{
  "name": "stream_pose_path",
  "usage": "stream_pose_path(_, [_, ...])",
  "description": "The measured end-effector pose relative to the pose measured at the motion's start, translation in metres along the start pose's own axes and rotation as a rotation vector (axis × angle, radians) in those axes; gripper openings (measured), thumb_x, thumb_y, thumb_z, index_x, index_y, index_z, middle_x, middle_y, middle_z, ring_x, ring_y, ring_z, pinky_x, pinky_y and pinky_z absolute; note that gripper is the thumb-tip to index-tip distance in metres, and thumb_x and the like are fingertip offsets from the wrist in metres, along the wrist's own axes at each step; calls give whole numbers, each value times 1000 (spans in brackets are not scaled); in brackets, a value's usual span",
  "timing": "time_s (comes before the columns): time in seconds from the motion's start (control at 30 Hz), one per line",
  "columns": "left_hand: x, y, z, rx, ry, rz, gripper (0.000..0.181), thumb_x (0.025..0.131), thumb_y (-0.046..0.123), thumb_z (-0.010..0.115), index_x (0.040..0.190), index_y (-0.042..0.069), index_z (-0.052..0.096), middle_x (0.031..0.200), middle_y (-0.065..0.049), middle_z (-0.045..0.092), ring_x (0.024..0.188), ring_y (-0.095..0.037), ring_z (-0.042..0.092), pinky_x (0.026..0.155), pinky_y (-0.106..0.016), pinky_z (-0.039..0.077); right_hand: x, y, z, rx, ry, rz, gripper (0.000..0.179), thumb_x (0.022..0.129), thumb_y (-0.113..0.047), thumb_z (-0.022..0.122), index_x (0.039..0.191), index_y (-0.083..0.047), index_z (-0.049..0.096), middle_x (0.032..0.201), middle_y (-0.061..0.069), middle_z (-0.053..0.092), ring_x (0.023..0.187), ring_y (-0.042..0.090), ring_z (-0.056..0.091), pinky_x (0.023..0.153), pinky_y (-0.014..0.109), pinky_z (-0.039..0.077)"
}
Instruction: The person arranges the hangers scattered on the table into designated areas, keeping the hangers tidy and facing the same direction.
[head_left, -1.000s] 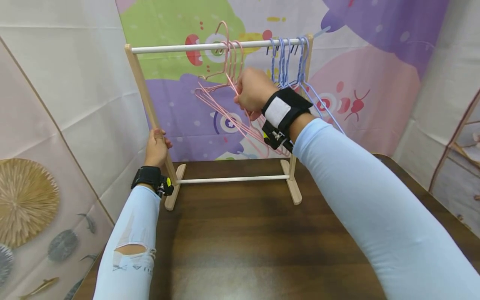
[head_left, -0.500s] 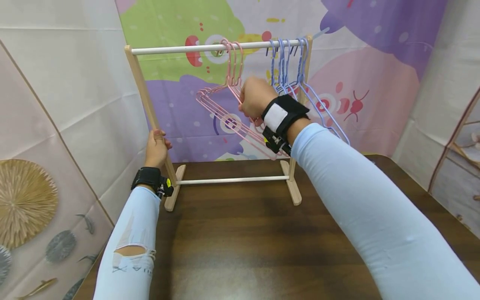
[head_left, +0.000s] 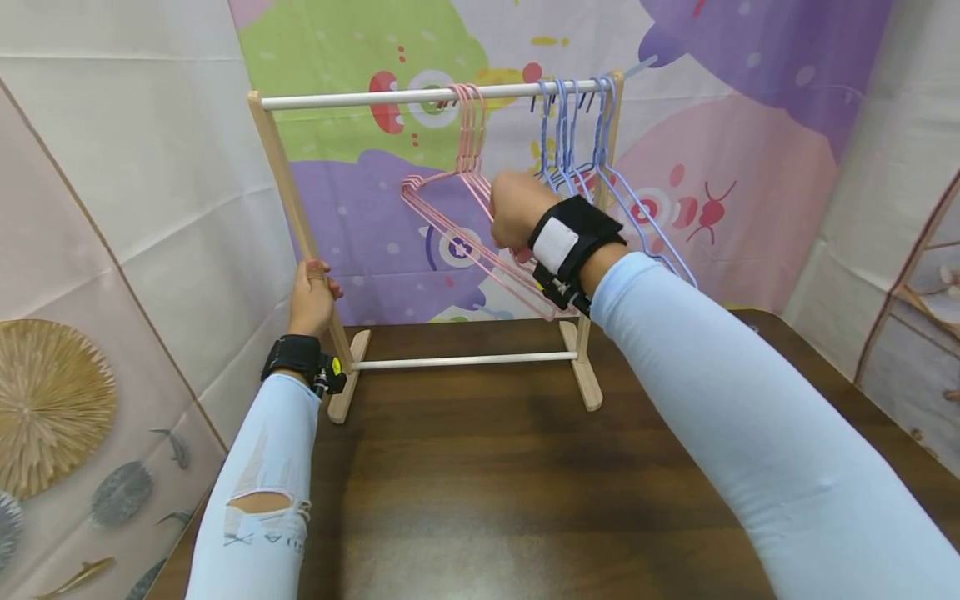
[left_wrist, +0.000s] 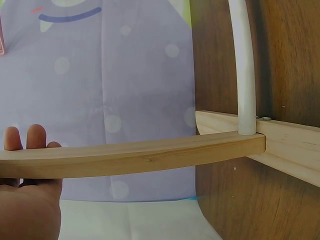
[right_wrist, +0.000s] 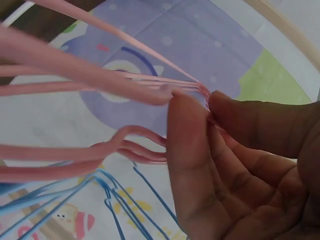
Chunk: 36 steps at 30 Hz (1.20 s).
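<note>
A small clothes rack with wooden posts and a white top rail (head_left: 322,101) stands on the table. Around its left post (left_wrist: 150,157) my left hand (head_left: 311,302) curls its fingers, seen again in the left wrist view. Several pink hangers (head_left: 467,125) hang by their hooks near the middle of the rail. My right hand (head_left: 517,208) pinches one pink hanger (right_wrist: 90,70) between thumb and index finger, on its sloping arm; its far part is hidden behind the hand. Beside them to the right hang several blue hangers (head_left: 597,125).
The rack's lower white bar (head_left: 465,361) joins two wooden feet (head_left: 581,375) on the brown table (head_left: 480,475). Close behind is a colourful cartoon backdrop (head_left: 360,208). Pale curtains (head_left: 157,167) flank the table.
The pinched pink hanger has come down from above the rail, its hook now on the rail among the other pink ones. My right hand has lowered slightly; my left hand has stayed put.
</note>
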<state>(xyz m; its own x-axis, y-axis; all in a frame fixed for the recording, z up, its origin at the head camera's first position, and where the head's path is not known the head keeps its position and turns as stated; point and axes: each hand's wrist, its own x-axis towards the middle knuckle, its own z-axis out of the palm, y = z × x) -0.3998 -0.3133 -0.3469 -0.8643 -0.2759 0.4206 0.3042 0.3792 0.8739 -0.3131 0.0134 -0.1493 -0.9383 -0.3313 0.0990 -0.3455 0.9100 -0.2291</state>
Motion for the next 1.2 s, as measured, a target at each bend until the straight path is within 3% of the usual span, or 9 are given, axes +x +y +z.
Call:
stream_pose_path(0.23, [0,1,-1,14,-12,0,57,108,46,15,124,-2,43,88,-7,50,77,-7,56,84,-27,50,-7,6,3,-45,45,-12,19,86,8,52,73,-5,54,70,7,54,50,15,50,49,27,45])
stream_pose_path(0.53, [1,0,-4,-2,-14,9,58,108,46,16,125,-4,42,89,-9,49,78,-10,57,88,-33,51,-12,5,10,-60,72,7,17,90,7,48,83,-1,61,73,12,63,54,21,60,50,31,49])
stream_pose_path(0.73, [0,-2,-6,10,-12,9,56,109,46,16,123,-2,43,88,-9,50,78,-10,58,84,-31,49,-24,6,15,-91,133,-54,10,89,7,51,93,1,57,79,8,47,73,25,49,66,40,46])
stream_pose_path(0.9, [-2,-3,-10,-15,-20,2,52,109,44,17,123,1,44,90,-9,50,78,-11,58,86,-32,50,-46,2,14,-35,156,-117,19,87,10,51,103,4,59,93,14,59,84,29,59,75,42,53])
stream_pose_path(1.0, [-3,-4,-11,-21,-4,4,51,110,43,17,122,2,44,89,-9,50,78,-10,57,85,-30,50,-66,0,16,6,203,-185,12,92,3,56,102,2,63,98,14,66,90,30,64,79,43,55])
stream_pose_path(1.07, [-2,-5,-11,-16,10,9,52,110,43,18,122,0,45,89,-8,51,76,-9,58,84,-28,51,-82,1,19,35,253,-246,6,96,-5,60,94,-1,64,89,11,66,82,28,63,73,41,53])
stream_pose_path(1.2, [0,-8,-7,2,7,28,60,108,46,18,127,-5,44,90,-6,51,77,-7,58,85,-27,51,-117,8,35,124,369,-370,18,98,-14,68,83,-6,61,72,4,57,66,20,53,61,35,45])
